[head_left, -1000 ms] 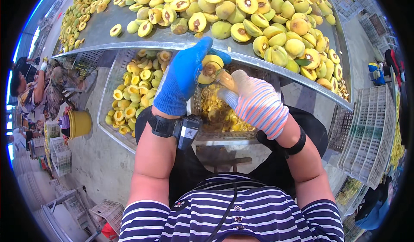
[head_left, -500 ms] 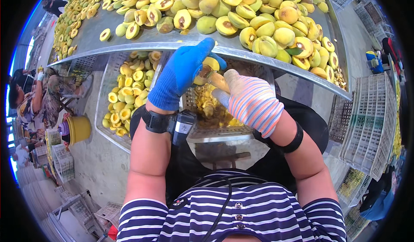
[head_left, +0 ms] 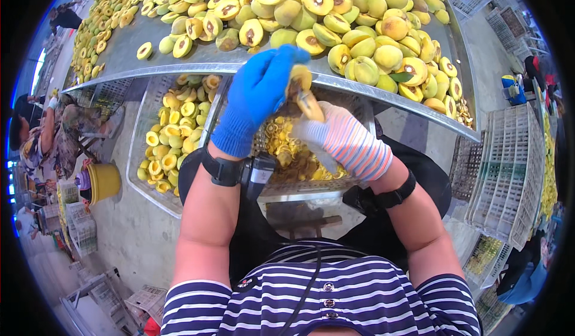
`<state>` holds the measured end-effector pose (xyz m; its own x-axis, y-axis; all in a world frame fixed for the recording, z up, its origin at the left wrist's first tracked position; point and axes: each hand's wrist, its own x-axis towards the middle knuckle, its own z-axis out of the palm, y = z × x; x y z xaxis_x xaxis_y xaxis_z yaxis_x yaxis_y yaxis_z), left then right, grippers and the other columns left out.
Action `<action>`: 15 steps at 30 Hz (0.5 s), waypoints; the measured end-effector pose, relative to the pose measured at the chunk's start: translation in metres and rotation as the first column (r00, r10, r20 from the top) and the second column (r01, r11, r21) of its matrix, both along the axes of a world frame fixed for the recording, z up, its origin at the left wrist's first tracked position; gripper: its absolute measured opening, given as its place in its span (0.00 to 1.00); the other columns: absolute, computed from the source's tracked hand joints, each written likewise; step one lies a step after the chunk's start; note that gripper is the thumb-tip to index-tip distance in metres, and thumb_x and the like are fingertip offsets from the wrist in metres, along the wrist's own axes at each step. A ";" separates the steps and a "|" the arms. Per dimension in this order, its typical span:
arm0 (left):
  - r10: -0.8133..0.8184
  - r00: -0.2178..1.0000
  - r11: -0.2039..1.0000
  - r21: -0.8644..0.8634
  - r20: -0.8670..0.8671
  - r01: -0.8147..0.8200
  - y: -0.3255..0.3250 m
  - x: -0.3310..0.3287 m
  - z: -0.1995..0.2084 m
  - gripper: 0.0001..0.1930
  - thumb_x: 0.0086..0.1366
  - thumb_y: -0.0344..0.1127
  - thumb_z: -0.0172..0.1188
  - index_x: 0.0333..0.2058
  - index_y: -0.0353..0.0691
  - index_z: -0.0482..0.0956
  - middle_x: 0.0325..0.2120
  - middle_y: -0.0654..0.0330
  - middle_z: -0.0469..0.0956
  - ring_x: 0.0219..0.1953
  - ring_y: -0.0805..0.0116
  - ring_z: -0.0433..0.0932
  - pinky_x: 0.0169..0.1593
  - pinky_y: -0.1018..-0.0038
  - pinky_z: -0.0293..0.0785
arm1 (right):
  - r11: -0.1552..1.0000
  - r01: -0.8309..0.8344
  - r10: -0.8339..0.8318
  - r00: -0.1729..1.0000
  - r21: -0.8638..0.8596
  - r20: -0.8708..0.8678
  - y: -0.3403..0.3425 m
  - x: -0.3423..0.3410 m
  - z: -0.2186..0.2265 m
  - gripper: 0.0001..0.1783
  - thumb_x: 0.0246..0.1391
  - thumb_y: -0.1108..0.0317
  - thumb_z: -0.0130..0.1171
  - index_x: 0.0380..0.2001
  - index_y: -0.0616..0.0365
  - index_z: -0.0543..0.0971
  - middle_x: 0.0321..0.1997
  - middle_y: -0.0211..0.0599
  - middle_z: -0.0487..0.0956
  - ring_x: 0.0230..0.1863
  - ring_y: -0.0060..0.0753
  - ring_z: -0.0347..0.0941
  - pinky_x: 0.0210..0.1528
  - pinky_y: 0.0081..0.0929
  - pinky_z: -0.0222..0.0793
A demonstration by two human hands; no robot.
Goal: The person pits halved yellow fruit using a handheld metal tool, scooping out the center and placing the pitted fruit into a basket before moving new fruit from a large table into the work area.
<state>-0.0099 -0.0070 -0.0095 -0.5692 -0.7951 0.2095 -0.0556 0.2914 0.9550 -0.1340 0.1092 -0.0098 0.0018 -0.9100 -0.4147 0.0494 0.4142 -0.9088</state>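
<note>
Left hand [head_left: 256, 93] first: in the head view I see its blue glove curled around 1 fruit half [head_left: 300, 75], held just above the metal table's near rim [head_left: 197, 68]. Right hand [head_left: 350, 138], in a striped glove, looks closed on the tan handle of a tool [head_left: 311, 107]; blur hides its fingers from me. The fruit's brown centre is turned toward the tool, I judge so that the tip can meet it while the left fingers brace from behind. Both hands sit over a low container [head_left: 305, 193], probably so that anything falling lands inside; it holds yellow scraps [head_left: 281, 141], many ring-like, with brown bits. Just left of it, a pale crate [head_left: 136, 149] holds hollowed fruit halves [head_left: 173, 133]. Beyond the rim, a heap of fruit halves [head_left: 362, 47], several with brown centres, lies within easy reach. Farther off, I note a yellow bucket [head_left: 106, 180] at left and stacked crates [head_left: 506, 174] at right.
</note>
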 end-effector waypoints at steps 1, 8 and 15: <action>-0.001 1.000 1.000 -0.002 -0.007 0.001 0.008 -0.005 -0.006 0.23 0.72 0.48 0.45 0.41 0.32 0.80 0.32 0.58 0.81 0.32 0.73 0.76 0.42 0.76 0.72 | 1.000 0.001 -0.001 1.000 -0.002 -0.007 0.000 0.000 0.001 0.15 0.52 0.61 0.60 0.31 0.63 0.73 0.16 0.34 0.71 0.13 0.28 0.69 0.16 0.26 0.64; -0.068 0.893 0.788 0.524 -0.446 0.322 0.001 -0.001 -0.001 0.29 0.72 0.53 0.41 0.43 0.27 0.75 0.35 0.48 0.80 0.36 0.58 0.81 0.44 0.63 0.79 | 0.997 -0.014 -0.012 0.938 0.071 0.346 0.005 0.011 0.013 0.09 0.54 0.65 0.60 0.31 0.58 0.73 0.18 0.28 0.71 0.14 0.20 0.64 0.16 0.20 0.59; -0.257 0.915 0.751 0.531 -0.312 0.392 -0.009 0.004 0.003 0.27 0.72 0.51 0.43 0.36 0.27 0.79 0.28 0.52 0.81 0.28 0.64 0.80 0.38 0.70 0.78 | 0.992 -0.047 -0.008 0.896 0.113 0.445 0.005 0.014 0.004 0.09 0.52 0.65 0.61 0.33 0.58 0.76 0.20 0.26 0.72 0.19 0.18 0.66 0.22 0.20 0.61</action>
<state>-0.0057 -0.0159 -0.0061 -0.8121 -0.5781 -0.0794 0.1568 -0.3472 0.9246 -0.1200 0.1143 -0.0061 0.2276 -0.8524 -0.4708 0.4267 0.5219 -0.7386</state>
